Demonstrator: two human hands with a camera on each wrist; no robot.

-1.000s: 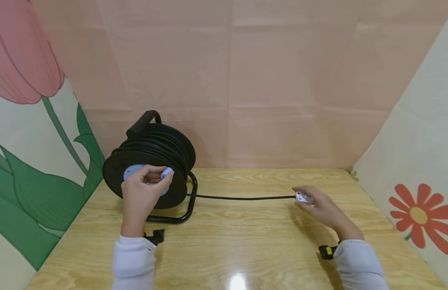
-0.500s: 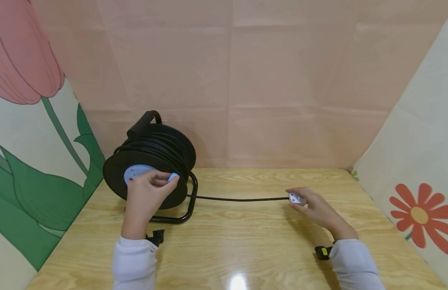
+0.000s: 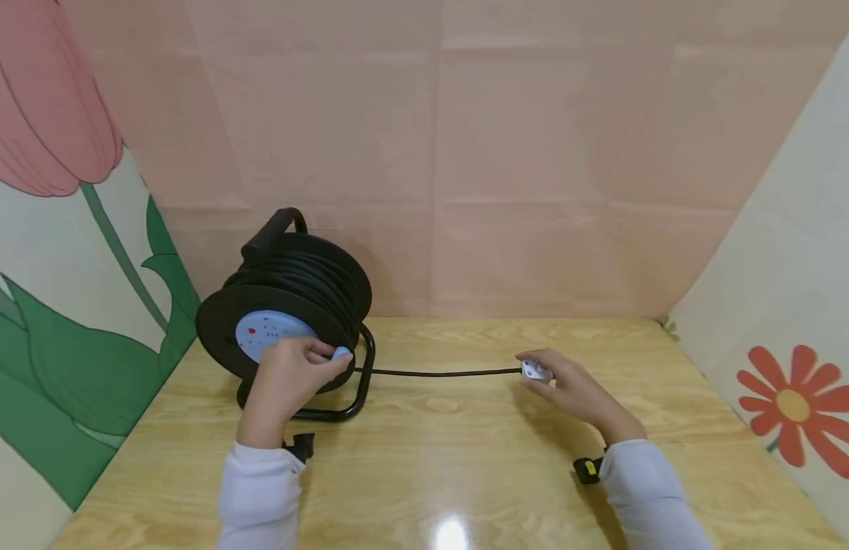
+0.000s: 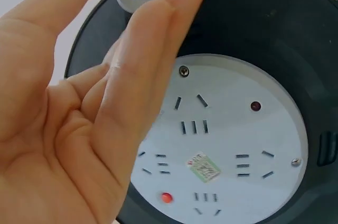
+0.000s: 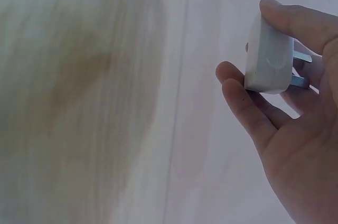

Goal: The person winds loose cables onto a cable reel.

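Note:
A black cable reel stands at the left of the table, its drum wound with black cable. On its front disc is a pale blue socket panel with several slots and a red button. My left hand pinches the reel's small blue crank knob between thumb and fingers, at the disc's lower right. Over on the right, my right hand grips a white plug above the table, its metal prongs facing the palm. The cable runs nearly straight from the drum to this plug.
The wooden table meets a pinkish sheet hung behind it. Flower-painted walls flank it, with a tulip at left and a red flower at right. The reel's black tube stand rests on the table.
My left hand and the knob have moved right and down around the disc, and the panel has rotated. My right hand has come left with the plug, shortening the free cable.

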